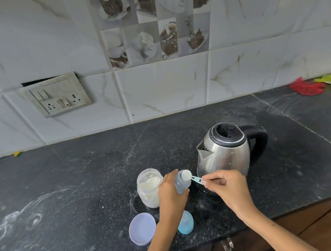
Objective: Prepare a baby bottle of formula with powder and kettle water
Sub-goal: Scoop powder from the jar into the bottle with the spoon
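Note:
My left hand (171,191) grips a small clear baby bottle (182,184) standing on the dark counter. My right hand (227,186) pinches the handle of a light blue scoop (191,176). Its bowl holds white powder and sits right over the bottle's open mouth. An open glass jar of white formula powder (149,186) stands just left of the bottle. The steel kettle (226,152) with a black handle stands behind my right hand, lid closed, spout pointing left.
The jar's lilac lid (142,228) lies upturned near the counter's front edge, beside the blue bottle cap with teat (186,222). Red and yellow cloths (317,85) lie at the far right by the wall. A switch and socket plate (58,94) is set in the tiled wall.

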The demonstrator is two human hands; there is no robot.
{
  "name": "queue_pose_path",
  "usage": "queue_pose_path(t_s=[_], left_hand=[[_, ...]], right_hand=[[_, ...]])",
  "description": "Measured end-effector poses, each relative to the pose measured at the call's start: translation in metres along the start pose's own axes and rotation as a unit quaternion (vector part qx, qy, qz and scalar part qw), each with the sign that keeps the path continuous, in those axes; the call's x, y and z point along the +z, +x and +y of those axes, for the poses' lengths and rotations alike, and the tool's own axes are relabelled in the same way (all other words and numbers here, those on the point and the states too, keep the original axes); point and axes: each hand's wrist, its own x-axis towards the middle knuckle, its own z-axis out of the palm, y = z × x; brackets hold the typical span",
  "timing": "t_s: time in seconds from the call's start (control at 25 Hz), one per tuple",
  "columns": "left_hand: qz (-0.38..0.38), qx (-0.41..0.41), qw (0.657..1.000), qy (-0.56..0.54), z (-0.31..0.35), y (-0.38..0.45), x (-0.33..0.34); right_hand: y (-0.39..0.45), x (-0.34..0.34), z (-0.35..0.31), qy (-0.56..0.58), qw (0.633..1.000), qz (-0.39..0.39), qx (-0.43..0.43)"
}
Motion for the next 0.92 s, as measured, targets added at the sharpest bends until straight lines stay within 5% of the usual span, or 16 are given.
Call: queue_pose_path(t_s=[0.32,0.56,0.92], left_hand=[[-0.012,0.013,1.0,0.0,0.0,-0.002,0.004],[0.0,0.029,0.999,-0.043,0.002,-0.002,0.002],[-0.007,0.047,0.998,-0.049,-0.002,-0.001,-0.002]], right_hand=[[0.007,0.007,-0.005,-0.135,0.986,-0.016,-0.099],[0.01,-0.003,0.003,-0.281,0.881,-0.009,-0.381],[0.02,-0.008,0.003,-0.285,0.87,-0.078,-0.396]])
